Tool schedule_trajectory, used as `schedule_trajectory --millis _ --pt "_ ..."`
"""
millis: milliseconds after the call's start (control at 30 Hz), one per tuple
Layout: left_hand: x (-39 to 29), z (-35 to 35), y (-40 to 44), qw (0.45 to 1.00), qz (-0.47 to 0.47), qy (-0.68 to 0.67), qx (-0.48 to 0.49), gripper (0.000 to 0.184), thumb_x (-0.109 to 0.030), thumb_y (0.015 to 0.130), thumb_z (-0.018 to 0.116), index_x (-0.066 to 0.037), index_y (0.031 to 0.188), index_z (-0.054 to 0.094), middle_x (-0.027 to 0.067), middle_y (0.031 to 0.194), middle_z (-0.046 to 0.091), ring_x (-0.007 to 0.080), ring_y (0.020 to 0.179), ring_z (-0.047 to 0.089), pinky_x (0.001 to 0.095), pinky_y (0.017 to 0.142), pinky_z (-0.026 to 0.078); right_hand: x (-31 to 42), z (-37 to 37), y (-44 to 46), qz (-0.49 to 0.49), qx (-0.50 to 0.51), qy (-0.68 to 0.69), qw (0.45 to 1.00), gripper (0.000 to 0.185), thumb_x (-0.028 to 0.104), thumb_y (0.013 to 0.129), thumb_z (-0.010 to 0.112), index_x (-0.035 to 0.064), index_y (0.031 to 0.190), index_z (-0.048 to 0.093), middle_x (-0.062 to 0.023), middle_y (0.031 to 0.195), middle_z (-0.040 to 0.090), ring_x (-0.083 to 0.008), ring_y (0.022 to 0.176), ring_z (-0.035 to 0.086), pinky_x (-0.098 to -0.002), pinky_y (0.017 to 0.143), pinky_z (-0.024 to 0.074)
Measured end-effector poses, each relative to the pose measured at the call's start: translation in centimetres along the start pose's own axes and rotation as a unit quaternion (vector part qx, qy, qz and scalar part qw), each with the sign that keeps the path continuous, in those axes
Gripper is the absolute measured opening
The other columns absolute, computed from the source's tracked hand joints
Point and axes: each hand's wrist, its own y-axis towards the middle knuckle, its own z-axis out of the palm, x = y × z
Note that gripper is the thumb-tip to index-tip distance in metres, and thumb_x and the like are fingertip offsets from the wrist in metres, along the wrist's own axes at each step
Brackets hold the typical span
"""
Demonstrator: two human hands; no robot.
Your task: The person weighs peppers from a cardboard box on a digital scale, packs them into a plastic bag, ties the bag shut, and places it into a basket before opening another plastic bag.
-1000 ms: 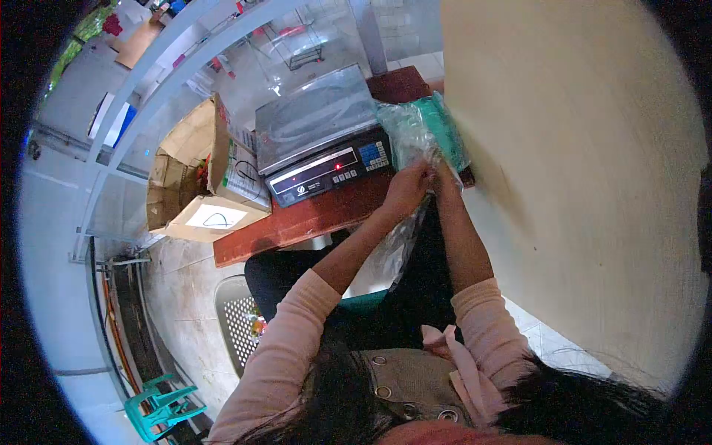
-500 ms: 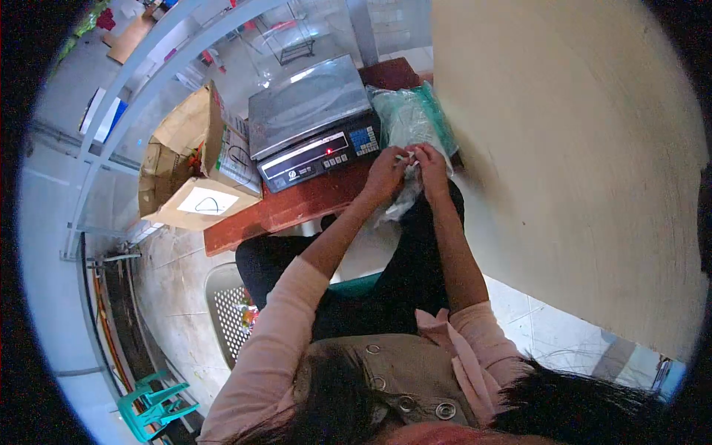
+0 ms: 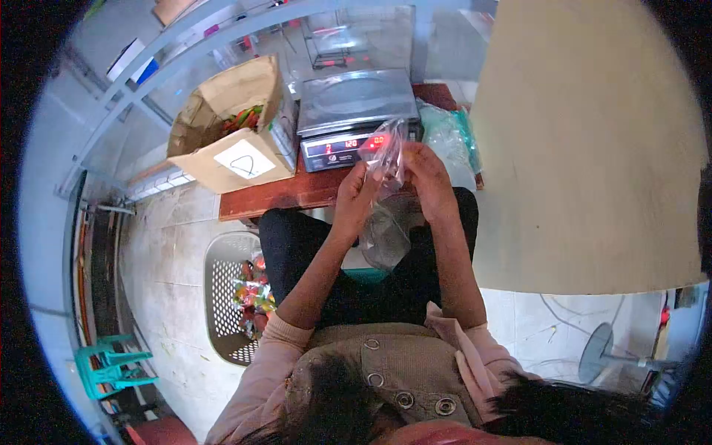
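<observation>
My left hand [image 3: 354,194] pinches one side of a clear plastic bag [image 3: 388,159]. On the bag's other side, the fingers of my right hand [image 3: 432,182] are closed on it near its upper part. The bag stands up between both hands, and its lower part hangs down over my lap. Just behind it is a digital scale [image 3: 357,104] with a metal plate and lit red digits; the bag covers part of its display. A pile of clear plastic bags [image 3: 447,144] with green wrapping lies right of the scale, beyond my right hand.
A cardboard box [image 3: 248,159] holding red and green items stands left of the scale on the reddish-brown bench [image 3: 256,198]. On the floor, a plastic basket [image 3: 221,297] contains colourful packed items. A large beige panel [image 3: 586,163] borders the right side. Green stools [image 3: 115,367] stand lower left.
Both hands have moved from beside the bag pile to in front of the scale, raising a clear bag between them. More digits now show on the scale. The camera view has shifted.
</observation>
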Motion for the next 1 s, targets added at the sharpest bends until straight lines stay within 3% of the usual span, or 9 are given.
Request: schedule_trajectory --millis 300,433,500,633,700,767,800,900,1000 --pt "1.2 -3.5 -2.1 0.989 0.1 0.05 -0.092 0.024 -0.026 0.092 0.054 -0.004 0.103 0.057 -0.0027 0.084 0.055 0.0031 0.074 0.046 0.0214 0.064 0.038 -1.3 3.6 -0.5 -0.079 -0.061 -0.055 0.994 0.026 0.028 0.087 0.058 0.005 0.098 0.06 -0.001 0.078 0.06 -0.0141 0.07 0.057 -0.0294 0.064 0.0465" --pt "0.5 -3.4 -1.7 0.981 0.13 0.075 -0.123 0.024 -0.026 0.092 0.053 -0.003 0.097 0.059 -0.0029 0.08 0.057 0.0034 0.073 0.048 0.0203 0.064 0.039 0.2 4.9 -1.5 -0.092 0.043 -0.283 0.954 0.023 0.026 0.087 0.058 0.0036 0.094 0.06 -0.0013 0.075 0.059 -0.0125 0.069 0.056 -0.0285 0.063 0.0439" --pt "0.3 -4.1 -1.9 0.991 0.059 0.014 -0.117 0.027 -0.028 0.094 0.05 -0.004 0.094 0.06 -0.0033 0.078 0.056 0.0039 0.072 0.048 0.0195 0.065 0.04 0.4 4.7 -1.5 -0.085 0.012 -0.261 0.962 0.018 0.021 0.087 0.06 0.0032 0.088 0.058 0.0022 0.075 0.056 -0.006 0.068 0.05 -0.021 0.062 0.0398" --pt "-0.2 -4.7 -1.9 0.986 -0.001 -0.097 -0.137 0.032 -0.033 0.095 0.045 -0.006 0.089 0.063 -0.0043 0.073 0.054 0.0043 0.065 0.046 0.0191 0.059 0.038 2.1 3.1 -2.2 -0.049 0.077 -0.283 0.955 0.017 0.02 0.085 0.061 0.0041 0.083 0.058 0.0032 0.07 0.052 -0.0054 0.065 0.046 -0.021 0.059 0.038" --pt "-0.5 -5.8 -2.1 0.99 0.021 -0.063 -0.127 0.031 -0.034 0.095 0.046 -0.008 0.088 0.062 -0.0049 0.071 0.053 0.0031 0.062 0.044 0.0187 0.056 0.034 1.3 1.0 -1.9 -0.036 0.135 -0.298 0.944 0.016 0.02 0.085 0.061 0.0045 0.082 0.058 0.0036 0.069 0.051 -0.0052 0.064 0.045 -0.0212 0.058 0.0371" --pt "-0.3 -6.4 -1.8 0.987 0.059 0.007 -0.15 0.031 -0.033 0.095 0.047 -0.008 0.086 0.061 -0.0051 0.07 0.052 0.0026 0.06 0.042 0.0187 0.054 0.032 2.1 -0.3 -2.4 0.001 0.091 -0.294 0.951 0.016 0.019 0.086 0.061 0.0043 0.081 0.057 0.0041 0.068 0.05 -0.0051 0.064 0.044 -0.0214 0.059 0.0373" --pt "-0.6 -5.8 -1.8 0.976 0.009 -0.133 -0.17 0.03 -0.031 0.095 0.048 -0.007 0.082 0.06 -0.0054 0.07 0.051 0.0021 0.058 0.038 0.0182 0.054 0.03 2.6 -0.8 -2.7 0.021 0.068 -0.293 0.954 0.015 0.018 0.086 0.061 0.0042 0.08 0.057 0.0043 0.068 0.049 -0.005 0.064 0.044 -0.0216 0.059 0.0374" --pt "-0.4 -5.7 -1.8 0.986 0.009 -0.092 -0.14 0.03 -0.031 0.095 0.048 -0.007 0.081 0.06 -0.0067 0.068 0.049 0.002 0.057 0.033 0.019 0.052 0.026 3.4 -2.8 -2.4 -0.078 -0.006 -0.38 0.922 0.022 0.025 0.084 0.063 0.0036 0.089 0.061 -0.0036 0.082 0.061 -0.0135 0.077 0.056 -0.0277 0.071 0.0447" --pt "-0.1 -5.6 -1.6 0.993 0.029 -0.044 -0.11 0.031 -0.03 0.096 0.046 -0.007 0.081 0.06 -0.0067 0.067 0.049 0.0017 0.058 0.034 0.0191 0.052 0.027 4.8 -0.9 -2.9 -0.156 0.017 -0.335 0.929 0.031 0.023 0.085 0.063 0.005 0.109 0.058 -0.0018 0.088 0.058 -0.0108 0.083 0.053 -0.0245 0.073 0.0426"
